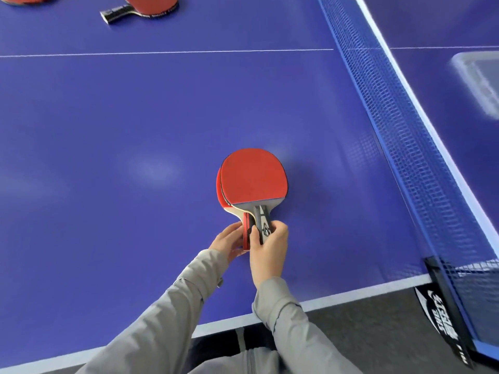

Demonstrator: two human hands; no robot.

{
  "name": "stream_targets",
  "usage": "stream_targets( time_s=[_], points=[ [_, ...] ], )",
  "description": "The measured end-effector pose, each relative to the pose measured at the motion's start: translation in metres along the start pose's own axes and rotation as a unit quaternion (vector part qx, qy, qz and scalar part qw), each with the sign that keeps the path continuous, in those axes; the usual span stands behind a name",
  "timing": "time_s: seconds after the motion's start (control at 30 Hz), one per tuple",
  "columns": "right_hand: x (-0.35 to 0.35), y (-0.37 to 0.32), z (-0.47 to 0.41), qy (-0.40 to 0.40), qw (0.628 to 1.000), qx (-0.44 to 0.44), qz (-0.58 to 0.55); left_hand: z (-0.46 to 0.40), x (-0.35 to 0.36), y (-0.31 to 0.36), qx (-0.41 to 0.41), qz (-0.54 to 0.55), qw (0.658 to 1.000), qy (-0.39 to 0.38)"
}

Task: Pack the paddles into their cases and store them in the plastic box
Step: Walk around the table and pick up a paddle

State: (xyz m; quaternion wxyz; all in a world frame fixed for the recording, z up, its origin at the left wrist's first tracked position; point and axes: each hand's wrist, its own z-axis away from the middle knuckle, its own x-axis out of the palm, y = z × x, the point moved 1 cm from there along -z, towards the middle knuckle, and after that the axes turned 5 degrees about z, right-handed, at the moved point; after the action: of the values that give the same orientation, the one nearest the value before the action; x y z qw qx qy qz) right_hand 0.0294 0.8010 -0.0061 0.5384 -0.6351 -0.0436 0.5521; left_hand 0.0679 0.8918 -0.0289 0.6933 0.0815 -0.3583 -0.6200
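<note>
Table of blue board (135, 130) fills my view, clear plastic box (480, 82) blurred far right beyond the net (399, 130). Two stacked red-rubber paddles (252, 179) lie near centre; my right hand (267, 247) and left hand (229, 238) grip their handles.

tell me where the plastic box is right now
In the head view the plastic box sits at the far right edge, blurred, on the table half beyond the net, well away from both hands.
</note>
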Motion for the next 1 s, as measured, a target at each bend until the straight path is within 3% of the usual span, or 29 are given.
stream_targets(
  time_s=[0.13, 0.3, 0.53, 0.63, 0.73, 0.83, 1.0],
  points=[
    [0.009, 0.000, 0.010, 0.030, 0.996, -0.016, 0.083, -0.002, -0.001, 0.002, -0.013, 0.009, 1.000, -0.011],
    [0.015, 0.005, 0.015, 0.005, 0.993, -0.022, 0.120, -0.006, -0.002, 0.003, -0.007, 0.023, 1.000, -0.003],
    [-0.007, 0.024, 0.019, -0.055, 0.995, -0.036, 0.071, -0.011, 0.008, 0.006, 0.008, -0.100, 0.993, 0.059],
    [-0.030, 0.041, 0.015, -0.052, 0.989, -0.047, 0.128, -0.012, 0.010, 0.009, 0.028, -0.190, 0.977, 0.091],
    [-0.049, 0.060, 0.009, -0.095, 0.961, -0.053, 0.254, -0.011, 0.007, 0.014, 0.042, -0.202, 0.973, 0.100],
    [-0.064, 0.079, 0.007, -0.137, 0.910, -0.064, 0.387, -0.009, 0.002, 0.021, 0.045, -0.201, 0.975, 0.086],
    [-0.095, 0.104, 0.022, -0.137, 0.883, -0.014, 0.448, 0.006, -0.005, 0.021, 0.039, -0.188, 0.980, 0.047]
  ],
)
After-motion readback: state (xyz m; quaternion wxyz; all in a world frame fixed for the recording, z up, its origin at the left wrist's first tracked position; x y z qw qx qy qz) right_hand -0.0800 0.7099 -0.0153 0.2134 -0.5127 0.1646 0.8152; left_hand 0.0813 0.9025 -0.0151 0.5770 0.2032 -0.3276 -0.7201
